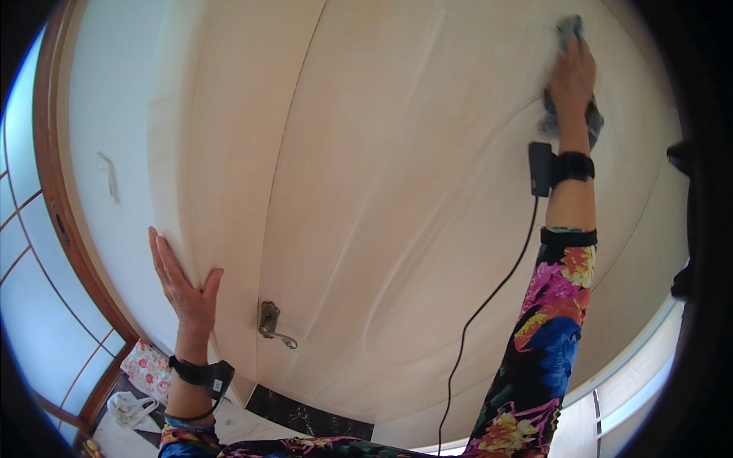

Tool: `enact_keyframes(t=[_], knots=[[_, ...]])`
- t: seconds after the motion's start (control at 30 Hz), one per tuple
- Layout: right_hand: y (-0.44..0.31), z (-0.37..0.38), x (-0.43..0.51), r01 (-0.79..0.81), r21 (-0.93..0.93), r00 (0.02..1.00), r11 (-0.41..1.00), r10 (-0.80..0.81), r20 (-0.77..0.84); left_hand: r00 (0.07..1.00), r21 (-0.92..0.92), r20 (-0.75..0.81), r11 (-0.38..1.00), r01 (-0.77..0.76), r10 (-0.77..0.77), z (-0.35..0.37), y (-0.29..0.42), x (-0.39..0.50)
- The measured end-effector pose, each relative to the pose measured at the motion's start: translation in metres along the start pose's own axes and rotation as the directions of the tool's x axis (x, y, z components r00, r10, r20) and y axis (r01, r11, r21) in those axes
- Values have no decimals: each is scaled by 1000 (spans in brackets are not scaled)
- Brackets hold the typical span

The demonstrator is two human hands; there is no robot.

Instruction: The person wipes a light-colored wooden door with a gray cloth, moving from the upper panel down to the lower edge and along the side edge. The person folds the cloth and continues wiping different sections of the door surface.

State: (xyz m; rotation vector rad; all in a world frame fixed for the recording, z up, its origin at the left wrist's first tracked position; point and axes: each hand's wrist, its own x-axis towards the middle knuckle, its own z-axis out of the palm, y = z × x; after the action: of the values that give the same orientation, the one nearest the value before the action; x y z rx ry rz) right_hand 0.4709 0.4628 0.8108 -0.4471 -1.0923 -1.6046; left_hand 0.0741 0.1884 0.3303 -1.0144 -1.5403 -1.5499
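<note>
A cream door panel [355, 189] with curved moulding fills most of the view. High on the right, my right hand [572, 74] presses a dark grey cloth [595, 123] against the door; part of the cloth shows past the fingertips and part hangs below the palm. My left hand [186, 286] lies with fingers spread on the edge of the door frame [229, 172], holding nothing. An ornate metal door handle [275, 326] is to the right of it, lower down. Black devices are strapped to both wrists.
A black cable [464, 332] hangs from the right wrist device. At the left are a light switch [107, 177] and a wood-framed sliding door with frosted panes [51, 286]. Low at the left lie a floral cushion [148, 369] and a white cloth bag [133, 409]. A black marble strip [309, 415] crosses the floor.
</note>
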Motion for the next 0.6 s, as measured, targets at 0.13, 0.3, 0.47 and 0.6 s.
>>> enact_keyframes(t=[0.13, 0.3, 0.47, 0.6], knots=[[-82, -9, 34, -45, 251, 975, 967, -13, 222, 998, 9, -22, 999, -53, 53, -2, 7, 4], [-172, -48, 16, 138, 537, 940, 833, -281, 195, 1000, 38, 2, 999, -27, 27, -9, 12, 16], [-257, -105, -133, 32, 808, 927, 588, -320, 195, 999, 47, 35, 999, 2, -4, -5, 9, 15], [-322, -227, -297, -130, 901, 764, 414, -538, 357, 999, 65, 42, 998, 18, -21, -1, 6, 11]])
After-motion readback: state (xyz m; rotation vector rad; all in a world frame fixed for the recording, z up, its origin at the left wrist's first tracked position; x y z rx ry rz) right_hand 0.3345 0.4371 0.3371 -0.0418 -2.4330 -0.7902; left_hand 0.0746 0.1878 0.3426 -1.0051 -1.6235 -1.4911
